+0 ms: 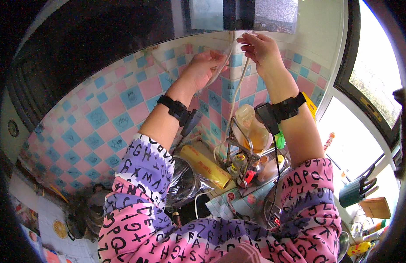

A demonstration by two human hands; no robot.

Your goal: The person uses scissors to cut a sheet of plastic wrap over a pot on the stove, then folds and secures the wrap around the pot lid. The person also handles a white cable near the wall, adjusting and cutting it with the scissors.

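Observation:
My left hand [204, 67] is raised before the tiled corner, fingers curled around a pale, partly translucent cord [219, 70] that runs up beneath the dark range hood [107, 42]. To its right, my right hand [263, 51] reaches higher, up to the hood's lower edge. Its fingertips are bent at a small white item [250, 33], too indistinct to name; whether they grip it is unclear. A second white cord [239, 85] drops from below my right hand along the corner to the counter. Both wrists wear black straps with small devices.
Below lie a yellow cling film box [206, 166] and a film-covered pot [181, 180]. A metal rack [244, 141] holds bottles, including a large clear oil jug [255, 128]. A knife holder [351, 194] stands right, by the open window [374, 65]. A dark pot [81, 213] sits left.

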